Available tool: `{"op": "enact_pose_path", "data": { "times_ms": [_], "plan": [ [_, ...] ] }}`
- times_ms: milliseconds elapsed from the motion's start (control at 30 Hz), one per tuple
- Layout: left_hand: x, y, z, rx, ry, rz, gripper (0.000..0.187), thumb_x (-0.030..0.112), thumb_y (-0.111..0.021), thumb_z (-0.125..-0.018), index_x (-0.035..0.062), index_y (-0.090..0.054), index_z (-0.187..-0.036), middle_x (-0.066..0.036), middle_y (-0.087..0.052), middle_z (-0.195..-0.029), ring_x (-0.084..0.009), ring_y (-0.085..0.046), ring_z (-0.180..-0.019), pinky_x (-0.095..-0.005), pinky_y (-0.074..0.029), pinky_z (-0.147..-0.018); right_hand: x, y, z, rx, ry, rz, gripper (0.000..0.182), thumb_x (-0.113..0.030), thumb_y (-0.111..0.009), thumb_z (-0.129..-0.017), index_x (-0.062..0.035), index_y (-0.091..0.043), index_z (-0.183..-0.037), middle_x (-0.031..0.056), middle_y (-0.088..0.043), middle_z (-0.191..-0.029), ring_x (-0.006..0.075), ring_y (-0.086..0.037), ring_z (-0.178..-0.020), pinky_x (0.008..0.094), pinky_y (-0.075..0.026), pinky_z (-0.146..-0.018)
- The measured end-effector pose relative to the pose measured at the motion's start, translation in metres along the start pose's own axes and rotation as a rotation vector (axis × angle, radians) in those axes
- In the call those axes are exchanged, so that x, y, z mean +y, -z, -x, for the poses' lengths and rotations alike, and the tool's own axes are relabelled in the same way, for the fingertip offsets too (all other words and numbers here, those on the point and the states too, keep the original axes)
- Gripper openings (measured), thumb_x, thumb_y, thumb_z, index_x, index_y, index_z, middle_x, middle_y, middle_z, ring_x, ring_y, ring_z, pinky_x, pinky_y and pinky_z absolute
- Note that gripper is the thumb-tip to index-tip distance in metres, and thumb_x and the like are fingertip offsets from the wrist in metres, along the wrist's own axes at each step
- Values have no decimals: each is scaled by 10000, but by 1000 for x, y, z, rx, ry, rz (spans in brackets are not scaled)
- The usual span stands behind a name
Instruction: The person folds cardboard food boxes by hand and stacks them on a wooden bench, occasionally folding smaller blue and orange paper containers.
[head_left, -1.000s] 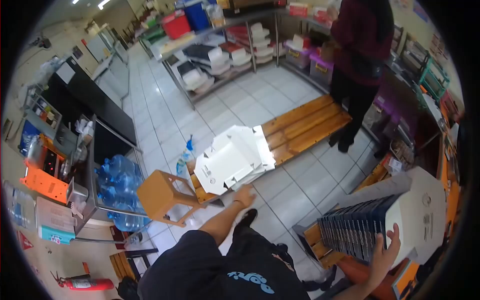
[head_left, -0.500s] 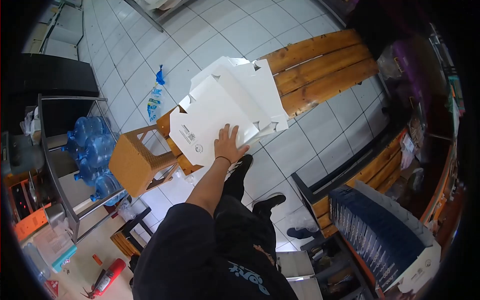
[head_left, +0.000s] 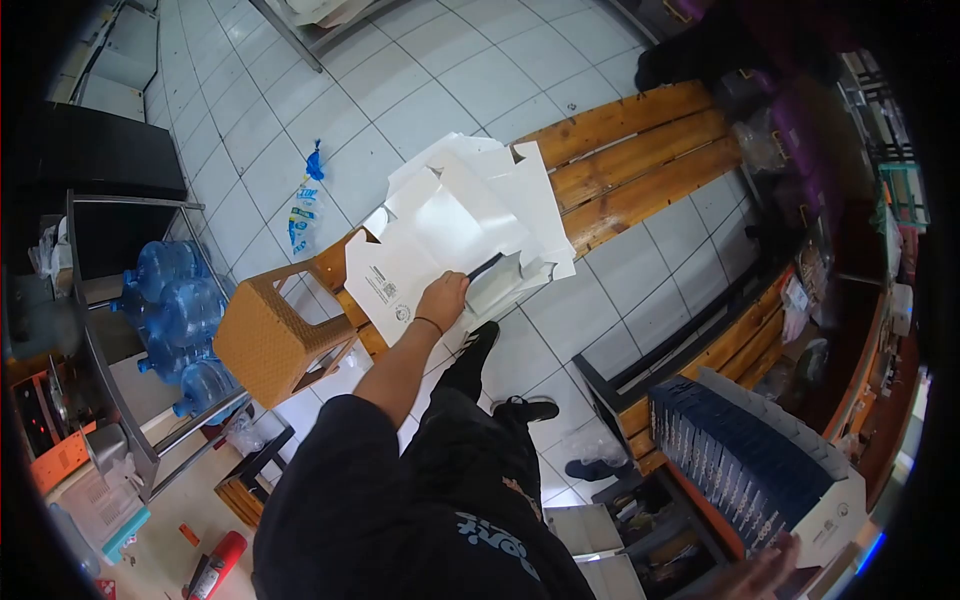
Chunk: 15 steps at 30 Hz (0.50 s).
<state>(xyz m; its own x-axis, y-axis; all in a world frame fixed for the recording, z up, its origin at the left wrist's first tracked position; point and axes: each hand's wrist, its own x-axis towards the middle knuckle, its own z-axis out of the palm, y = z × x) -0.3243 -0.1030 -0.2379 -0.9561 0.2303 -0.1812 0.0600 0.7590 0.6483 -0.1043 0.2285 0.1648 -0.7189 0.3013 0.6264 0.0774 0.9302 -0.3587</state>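
White flat cardboard blanks [head_left: 455,215] lie in a loose pile on a slatted wooden bench. My left hand [head_left: 443,300] is closed on the near edge of the top blank, whose right side is bent up and shows a dark strip beneath. Small print and a round logo show left of the hand. At the bottom right, my right hand [head_left: 765,575] is partly visible and somewhat blurred, with its fingers extended beside a row of folded dark blue and white boxes [head_left: 735,460]. Nothing is visible in it.
The wooden bench [head_left: 640,160] extends to the upper right. A woven tan stool [head_left: 265,340] stands at its left end. Blue water bottles [head_left: 185,310] fill a metal rack at the left. A plastic bag [head_left: 303,215] lies on the floor. A fire extinguisher [head_left: 215,568] is at the lower left.
My left hand has gone from lying spread on the top blank to gripping its edge, and the blank's right side has lifted and bent. My right hand has come into view at the bottom right.
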Motion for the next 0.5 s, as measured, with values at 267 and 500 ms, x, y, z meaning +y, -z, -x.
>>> {"op": "enact_pose_path", "data": {
  "times_ms": [267, 500],
  "plan": [
    [172, 127, 111, -617, -766, -174, 116, 141, -505, -741, 57, -574, -779, -102, -584, -826, -254, -605, -728, -347, -495, -649, -106, -149, 42, -1225, 89, -178, 383, -128, -665, -692, -32, -548, -1043, 178, -581, -1009, 329, -558, -925, 409, -441, -789],
    [185, 157, 184, -282, -608, 217, 279, 244, -509, -847, 80, -514, -1072, -109, -455, -888, -248, -531, -741, -334, -464, -662, -42, -125, 105, -1346, -637, -550, 153, -96, -594, -801, -9, -624, -923, 104, -647, -808, 205, -617, -712, 293, -469, -647]
  ]
}}
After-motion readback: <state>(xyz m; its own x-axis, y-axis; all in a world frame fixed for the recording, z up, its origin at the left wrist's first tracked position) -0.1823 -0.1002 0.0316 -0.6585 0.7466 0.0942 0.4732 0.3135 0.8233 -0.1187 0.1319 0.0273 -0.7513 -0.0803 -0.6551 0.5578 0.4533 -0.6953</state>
